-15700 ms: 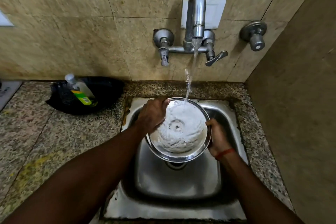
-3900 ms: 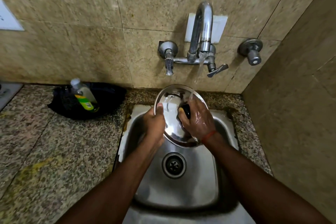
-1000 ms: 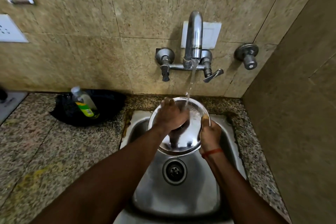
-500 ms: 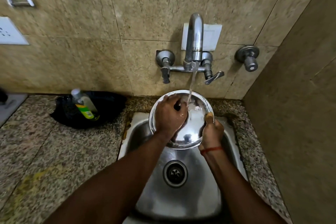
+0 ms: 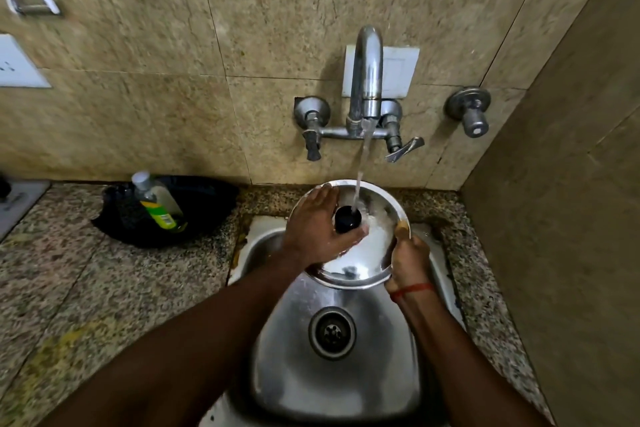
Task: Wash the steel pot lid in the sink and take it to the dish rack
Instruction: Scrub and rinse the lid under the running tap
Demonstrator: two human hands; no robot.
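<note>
L hand (image 5: 317, 230) on lid (image 5: 367, 256), R hand (image 5: 408, 260) grips rim; btl (image 5: 157, 204) label illegible.

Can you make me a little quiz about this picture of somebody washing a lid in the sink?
1. True or false: the tap is turned off.
2. Fill in: the left hand rests on the steel lid, right beside its black ____.
3. What pinches the lid's rim? A) the left hand B) the right hand C) nothing

Key: 1 false, water is running; 2 knob; 3 B.
</note>
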